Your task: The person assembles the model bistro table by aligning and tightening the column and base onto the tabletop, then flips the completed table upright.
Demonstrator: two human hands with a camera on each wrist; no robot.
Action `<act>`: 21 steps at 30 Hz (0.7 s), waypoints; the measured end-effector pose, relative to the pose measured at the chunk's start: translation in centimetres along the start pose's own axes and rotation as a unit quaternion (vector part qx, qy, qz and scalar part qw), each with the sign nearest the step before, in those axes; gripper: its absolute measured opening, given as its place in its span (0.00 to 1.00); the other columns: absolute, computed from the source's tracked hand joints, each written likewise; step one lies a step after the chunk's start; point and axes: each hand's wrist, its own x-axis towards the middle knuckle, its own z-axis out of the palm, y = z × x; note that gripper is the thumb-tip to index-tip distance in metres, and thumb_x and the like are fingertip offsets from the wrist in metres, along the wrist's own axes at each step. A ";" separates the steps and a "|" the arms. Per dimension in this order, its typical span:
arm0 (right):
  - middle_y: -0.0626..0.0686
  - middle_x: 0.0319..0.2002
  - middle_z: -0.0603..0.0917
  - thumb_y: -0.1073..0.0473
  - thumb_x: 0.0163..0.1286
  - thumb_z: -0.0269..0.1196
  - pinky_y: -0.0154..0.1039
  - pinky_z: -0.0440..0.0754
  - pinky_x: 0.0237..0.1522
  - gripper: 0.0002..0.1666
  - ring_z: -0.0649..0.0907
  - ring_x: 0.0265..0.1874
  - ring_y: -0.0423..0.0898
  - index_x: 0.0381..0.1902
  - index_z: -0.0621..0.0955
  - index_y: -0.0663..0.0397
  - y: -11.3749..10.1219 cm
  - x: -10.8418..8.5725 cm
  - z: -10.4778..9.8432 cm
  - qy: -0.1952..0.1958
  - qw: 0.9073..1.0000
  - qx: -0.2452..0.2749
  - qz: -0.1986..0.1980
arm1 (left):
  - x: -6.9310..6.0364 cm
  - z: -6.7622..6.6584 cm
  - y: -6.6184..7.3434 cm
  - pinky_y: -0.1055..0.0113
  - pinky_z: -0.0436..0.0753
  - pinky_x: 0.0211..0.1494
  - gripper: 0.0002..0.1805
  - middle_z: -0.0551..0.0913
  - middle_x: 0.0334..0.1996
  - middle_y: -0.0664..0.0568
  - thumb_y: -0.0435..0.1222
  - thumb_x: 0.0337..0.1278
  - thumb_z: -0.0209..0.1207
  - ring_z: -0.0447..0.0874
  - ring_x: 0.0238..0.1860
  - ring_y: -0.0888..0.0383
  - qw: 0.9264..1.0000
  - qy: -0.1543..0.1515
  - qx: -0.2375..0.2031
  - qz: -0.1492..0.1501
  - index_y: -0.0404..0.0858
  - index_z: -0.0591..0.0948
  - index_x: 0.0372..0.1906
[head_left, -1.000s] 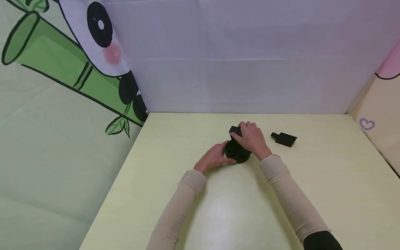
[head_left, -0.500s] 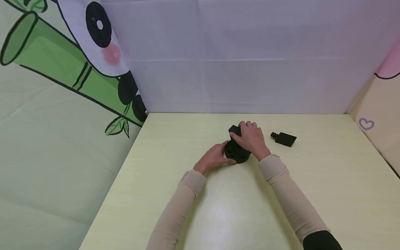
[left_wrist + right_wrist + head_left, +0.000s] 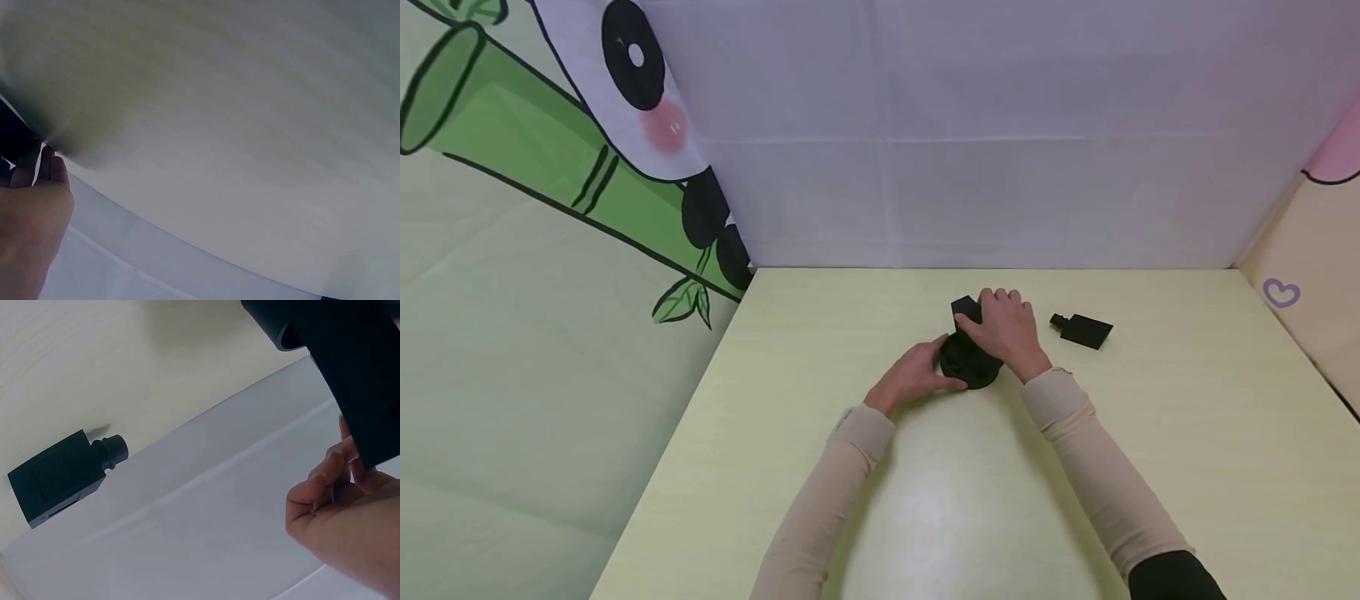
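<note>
Left grip point(image 3: 915, 377) curled partway round black rounded base point(image 3: 967, 363), right grip point(image 3: 1004, 330) clasping black block point(image 3: 965, 308), far-centre of counter point(image 3: 917, 508). Join unclear; uneven push could tilt base. Rightward swing could knock black necked piece point(image 3: 1086, 331), lying right.

Bright, even head view, pale glare on the surface point(image 3: 917, 542) short of the left grip point(image 3: 917, 372) and right grip point(image 3: 1006, 327), soft shadows trailing from both, dim, hazy left wrist view, surface edge bowed, left grip's fingers darkened, bluish right wrist view.
</note>
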 end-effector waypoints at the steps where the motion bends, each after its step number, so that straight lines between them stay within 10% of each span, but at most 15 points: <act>1: 0.68 0.49 0.80 0.38 0.76 0.59 0.63 0.74 0.54 0.34 0.75 0.52 0.67 0.52 0.77 0.68 0.0 0.0 0.0 0.000 1.000 -0.001 0.002 | 0.0 0.0 0.0 0.61 0.76 0.65 0.41 0.81 0.58 0.49 0.49 0.57 0.75 0.78 0.57 0.56 1.000 -0.001 0.000 -0.002 0.39 0.72 0.72; 11: 0.68 0.46 0.80 0.37 0.76 0.59 0.62 0.74 0.53 0.34 0.75 0.50 0.67 0.49 0.78 0.68 0.1 0.0 -0.1 0.004 1.000 -0.007 0.010 | 0.2 0.1 0.0 0.62 0.75 0.65 0.42 0.81 0.58 0.50 0.51 0.56 0.75 0.78 0.57 0.56 1.000 0.000 0.003 -0.002 0.40 0.72 0.72; 21: 0.71 0.62 0.75 0.45 0.79 0.58 0.67 0.67 0.62 0.35 0.70 0.61 0.71 0.72 0.71 0.63 0.5 0.2 -0.2 -0.025 0.999 0.023 -0.017 | 0.2 0.2 -0.2 0.61 0.76 0.64 0.41 0.81 0.57 0.50 0.50 0.56 0.75 0.78 0.56 0.57 1.000 0.000 0.004 -0.001 0.40 0.72 0.71</act>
